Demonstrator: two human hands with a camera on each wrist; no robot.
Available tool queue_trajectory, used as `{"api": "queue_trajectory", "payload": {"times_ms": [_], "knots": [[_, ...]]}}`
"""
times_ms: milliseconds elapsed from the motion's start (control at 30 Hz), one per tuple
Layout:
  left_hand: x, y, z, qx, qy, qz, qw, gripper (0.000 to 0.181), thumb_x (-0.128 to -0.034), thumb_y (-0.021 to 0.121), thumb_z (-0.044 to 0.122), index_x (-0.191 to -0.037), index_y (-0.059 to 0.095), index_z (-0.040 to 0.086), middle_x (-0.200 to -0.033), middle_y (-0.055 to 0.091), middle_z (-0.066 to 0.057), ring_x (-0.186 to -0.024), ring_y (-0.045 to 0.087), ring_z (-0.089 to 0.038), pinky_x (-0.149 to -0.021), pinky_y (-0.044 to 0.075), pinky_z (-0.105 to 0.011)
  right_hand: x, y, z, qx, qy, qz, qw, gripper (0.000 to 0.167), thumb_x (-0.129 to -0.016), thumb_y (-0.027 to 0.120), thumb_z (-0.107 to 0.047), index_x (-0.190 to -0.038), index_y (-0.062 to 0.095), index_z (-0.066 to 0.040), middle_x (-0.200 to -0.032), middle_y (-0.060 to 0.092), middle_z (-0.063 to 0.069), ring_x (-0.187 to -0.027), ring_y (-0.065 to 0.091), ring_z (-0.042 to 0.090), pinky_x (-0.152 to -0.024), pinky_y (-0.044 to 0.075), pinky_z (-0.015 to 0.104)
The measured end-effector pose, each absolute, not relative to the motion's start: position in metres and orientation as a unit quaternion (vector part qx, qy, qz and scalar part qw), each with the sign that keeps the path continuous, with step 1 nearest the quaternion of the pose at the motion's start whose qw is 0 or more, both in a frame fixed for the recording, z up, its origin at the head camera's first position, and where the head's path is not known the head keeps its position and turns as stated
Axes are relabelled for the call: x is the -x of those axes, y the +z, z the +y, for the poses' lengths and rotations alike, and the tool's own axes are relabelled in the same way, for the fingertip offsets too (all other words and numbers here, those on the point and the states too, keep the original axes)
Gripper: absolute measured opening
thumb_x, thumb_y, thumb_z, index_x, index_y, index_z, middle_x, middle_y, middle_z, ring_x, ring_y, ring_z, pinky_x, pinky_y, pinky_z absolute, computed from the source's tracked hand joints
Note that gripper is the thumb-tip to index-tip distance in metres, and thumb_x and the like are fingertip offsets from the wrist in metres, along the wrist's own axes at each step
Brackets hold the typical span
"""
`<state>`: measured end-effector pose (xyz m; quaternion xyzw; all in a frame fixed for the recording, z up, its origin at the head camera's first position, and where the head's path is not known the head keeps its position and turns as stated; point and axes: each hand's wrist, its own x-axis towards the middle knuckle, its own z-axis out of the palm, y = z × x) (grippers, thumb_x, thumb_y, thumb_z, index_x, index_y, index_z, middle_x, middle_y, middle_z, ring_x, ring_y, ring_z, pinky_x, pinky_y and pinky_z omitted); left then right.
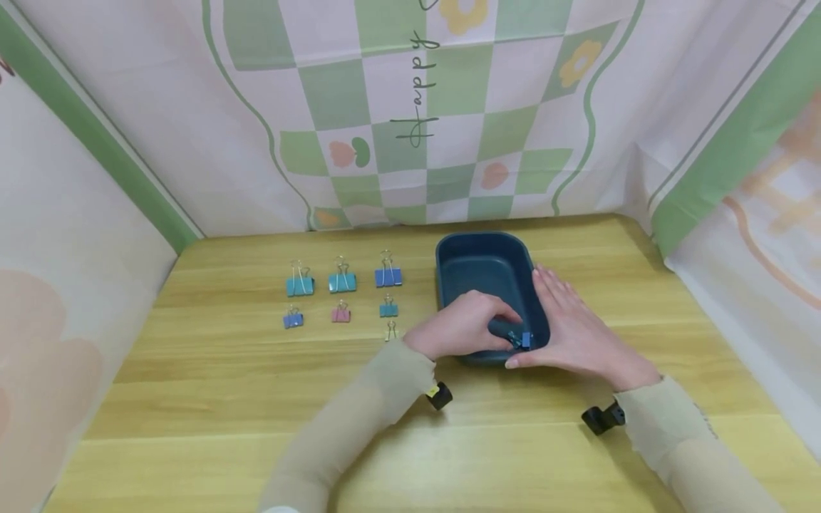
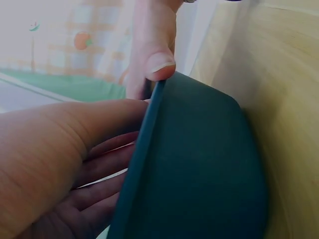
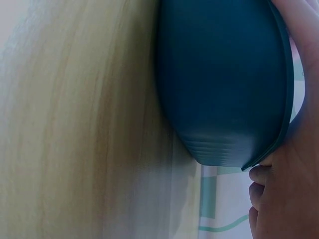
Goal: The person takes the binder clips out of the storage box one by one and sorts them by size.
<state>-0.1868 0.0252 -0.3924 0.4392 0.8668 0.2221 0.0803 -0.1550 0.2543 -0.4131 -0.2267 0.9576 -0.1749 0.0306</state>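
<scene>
A dark blue-green tray (image 1: pixel 490 267) sits on the table. My left hand (image 1: pixel 463 324) reaches over its near-left side, with thumb and fingers apart inside the near end. Small binder clips, one teal (image 1: pixel 514 340) and one blue (image 1: pixel 527 340), are by the left fingertips in the near-right corner. Whether the fingertips touch them is unclear; in the left wrist view the tray wall (image 2: pixel 199 164) hides the fingertips. My right hand (image 1: pixel 580 331) grips that corner from outside, fingers along the right side and thumb on the near rim. The right wrist view shows the tray's outer wall beside this hand.
Left of the tray stand binder clips in rows: large teal (image 1: pixel 300 286), large teal (image 1: pixel 343 283) and large blue (image 1: pixel 388 277) at the back. Nearer are small blue (image 1: pixel 293 320), pink (image 1: pixel 341 315), teal (image 1: pixel 388 310) and pale yellow (image 1: pixel 391 333) ones. A patterned curtain (image 1: pixel 398 85) hangs behind.
</scene>
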Motion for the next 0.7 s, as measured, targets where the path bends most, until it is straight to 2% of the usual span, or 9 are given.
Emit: {"api": "queue_trajectory", "payload": {"times_ms": [200,433,700], "knots": [[0.192,-0.396,0.036,-0.438,0.210,0.868,0.101,0.038,-0.0896,0.082,0.028,-0.125,0.074,0.014,-0.119,0.071,0.009,-0.110,0.062,-0.004,-0.097,0.043,-0.016,0.156,-0.414,0.254,0.227,-0.172,0.958,0.029,0.145,-0.069,0.077,-0.077,-0.160,-0.005,0.001,-0.167,-0.003,0.022,-0.153,-0.001,0.036,-0.123,0.003,0.051],[0.198,-0.404,0.044,-0.449,0.203,0.862,0.119,0.024,-0.0880,0.084,0.022,-0.111,0.080,0.019,-0.103,0.074,0.013,-0.099,0.063,0.001,-0.088,0.045,-0.011,0.156,-0.416,0.253,0.227,-0.175,0.958,0.016,0.146,-0.068,0.078,-0.077,-0.160,-0.002,0.002,-0.167,0.002,0.024,-0.153,0.003,0.038,-0.123,0.005,0.049],[0.201,-0.414,0.048,-0.437,0.209,0.866,0.122,0.013,-0.0889,0.082,0.016,-0.102,0.082,0.020,-0.096,0.073,0.014,-0.091,0.063,0.004,-0.081,0.046,-0.010,0.156,-0.416,0.254,0.228,-0.178,0.957,0.014,0.146,-0.068,0.079,-0.075,-0.160,-0.002,0.003,-0.167,0.002,0.024,-0.153,0.002,0.038,-0.123,0.005,0.048]]}}
